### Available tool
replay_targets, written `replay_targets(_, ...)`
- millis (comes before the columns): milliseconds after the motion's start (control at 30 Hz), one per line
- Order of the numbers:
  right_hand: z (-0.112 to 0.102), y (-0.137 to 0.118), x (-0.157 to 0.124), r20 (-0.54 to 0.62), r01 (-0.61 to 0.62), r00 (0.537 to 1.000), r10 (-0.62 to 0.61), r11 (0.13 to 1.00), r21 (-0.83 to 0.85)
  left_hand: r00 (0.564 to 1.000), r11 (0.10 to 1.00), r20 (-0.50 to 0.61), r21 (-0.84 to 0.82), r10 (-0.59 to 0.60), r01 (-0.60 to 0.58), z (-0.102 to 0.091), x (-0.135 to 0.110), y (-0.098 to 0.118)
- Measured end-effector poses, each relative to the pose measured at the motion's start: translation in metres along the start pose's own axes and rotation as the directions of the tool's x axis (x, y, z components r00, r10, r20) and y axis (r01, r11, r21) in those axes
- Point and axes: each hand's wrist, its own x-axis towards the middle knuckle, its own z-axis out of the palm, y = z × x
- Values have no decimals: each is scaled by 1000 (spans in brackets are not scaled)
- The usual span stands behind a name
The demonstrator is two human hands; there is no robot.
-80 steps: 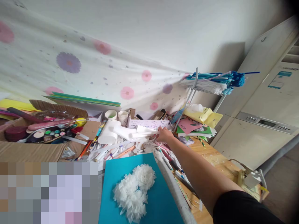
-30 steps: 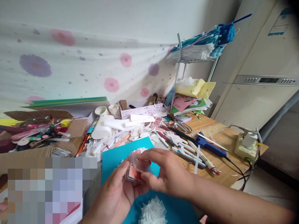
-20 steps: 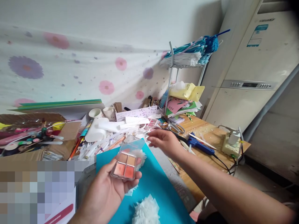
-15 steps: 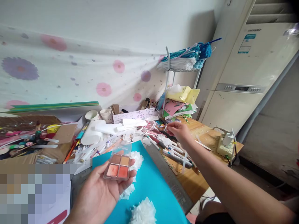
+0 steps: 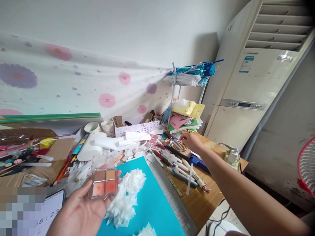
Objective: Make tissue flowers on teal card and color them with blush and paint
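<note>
In my left hand (image 5: pixel 82 205) is a four-pan makeup palette (image 5: pixel 103 183), its clear lid raised. The pans are brown, tan, peach and orange-red. My right hand (image 5: pixel 191 141) reaches across to the back of the table, fingers curled beside the loops of a pair of scissors (image 5: pixel 175 144). Its fingertips are partly hidden, so any item in them does not show. White ruffled paper flowers (image 5: pixel 134 181) lie on a bright blue sheet (image 5: pixel 157 200), just right of the palette.
Markers (image 5: pixel 180 170), a blue glue gun (image 5: pixel 198 161) and paper scraps crowd the table. Two paper cups (image 5: pixel 107 127) stand behind. A wire rack (image 5: pixel 172 105) holds pipe cleaners at the back. A phone (image 5: pixel 50 209) lies at lower left, a power strip (image 5: pixel 231 154) at right.
The view has shifted. My left hand with the palette has moved left and down, uncovering more of the paper flowers. My right hand is slightly lower, and the scissors' loops and glue gun now show.
</note>
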Motion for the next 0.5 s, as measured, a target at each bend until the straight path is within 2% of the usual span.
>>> replay_targets(267,12,-1,24,112,71,992,-51,980,-184,999,1000,32,6,23,-24,-13,13,-1)
replay_targets(500,30,9,17,258,116,965,-51,963,-243,997,1000,82,9,15,-16,-26,21,-8)
